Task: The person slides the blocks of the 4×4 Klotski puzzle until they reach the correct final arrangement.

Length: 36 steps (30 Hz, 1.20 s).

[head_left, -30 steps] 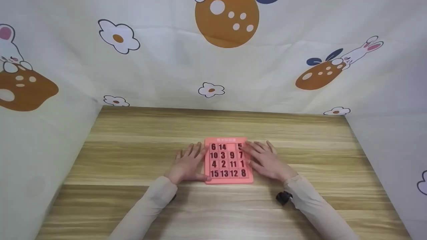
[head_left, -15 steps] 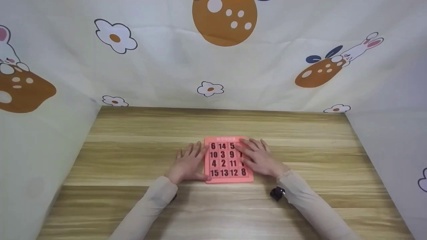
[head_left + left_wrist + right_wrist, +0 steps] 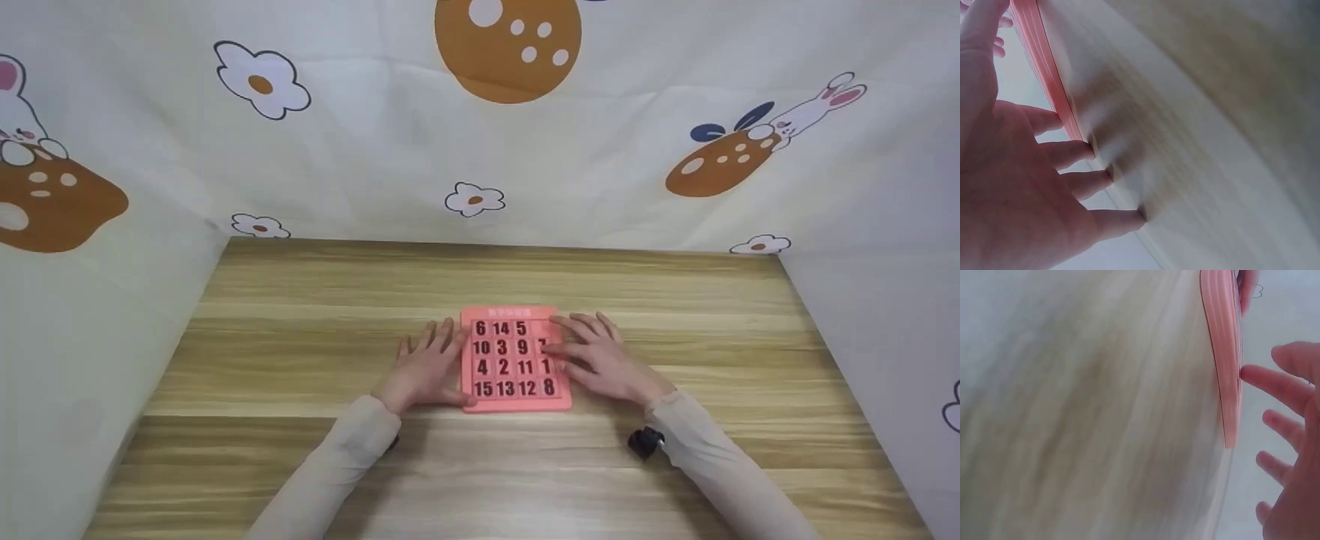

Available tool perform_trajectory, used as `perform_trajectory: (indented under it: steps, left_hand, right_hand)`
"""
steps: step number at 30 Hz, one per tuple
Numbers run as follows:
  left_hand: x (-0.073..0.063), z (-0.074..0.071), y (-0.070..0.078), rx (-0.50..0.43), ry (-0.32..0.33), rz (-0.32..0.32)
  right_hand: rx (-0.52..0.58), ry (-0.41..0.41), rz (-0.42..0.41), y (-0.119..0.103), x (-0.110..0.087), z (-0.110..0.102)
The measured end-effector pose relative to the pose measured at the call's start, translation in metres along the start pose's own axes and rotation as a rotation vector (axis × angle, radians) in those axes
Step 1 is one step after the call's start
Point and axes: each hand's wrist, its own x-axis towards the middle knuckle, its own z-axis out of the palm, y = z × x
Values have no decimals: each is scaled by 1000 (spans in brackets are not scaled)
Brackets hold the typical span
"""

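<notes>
A pink sliding number puzzle point(image 3: 517, 406) lies flat on the table in the head view. Its top row reads 6, 14, 5, with the vacant slot at the top right corner. My left hand point(image 3: 426, 371) rests along its left edge, thumb on the lower left corner and fingers spread. In the left wrist view, other fingertips stand on the table beside the puzzle's side point(image 3: 1044, 62). My right hand point(image 3: 604, 364) lies at the right edge, a fingertip on the 7 tile point(image 3: 541, 345), partly hiding it. The right wrist view has one extended finger point(image 3: 1275, 385) touching the puzzle's top.
The wood-grain table point(image 3: 337, 285) extends around the puzzle on every side. A pale cloth point(image 3: 360, 150) printed with flowers and rabbits walls off the back and both sides. A black wrist device point(image 3: 643, 442) hangs under the right sleeve.
My right hand slid the 5 tile left, moving the vacant slot to the top right corner. It then drew back right, onto the 7 tile. The left hand stayed put.
</notes>
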Motion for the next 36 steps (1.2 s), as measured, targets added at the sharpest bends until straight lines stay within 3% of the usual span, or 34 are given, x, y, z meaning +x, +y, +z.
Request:
perform_trajectory:
  steps: [9, 12, 19, 22, 29, 36]
  left_hand:
    - [-2, 1, 3, -11, -6, -2]
    - [-2, 1, 4, -13, -5, -3]
    - [-3, 0, 2, -8, -1, 0]
    - [-2, 0, 1, -12, 4, 9]
    - [0, 0, 1, -1, -2, 11]
    - [0, 1, 0, 2, 4, 4]
  right_hand:
    - [-54, -21, 128, 1, 8, 2]
    - [-45, -37, 83, 3, 6, 1]
    - [41, -59, -117, 0, -5, -5]
    - [19, -49, -105, -1, -8, -5]
    - [-70, -51, 29, -5, -6, -1]
    - [-44, -67, -55, -15, 0, 3]
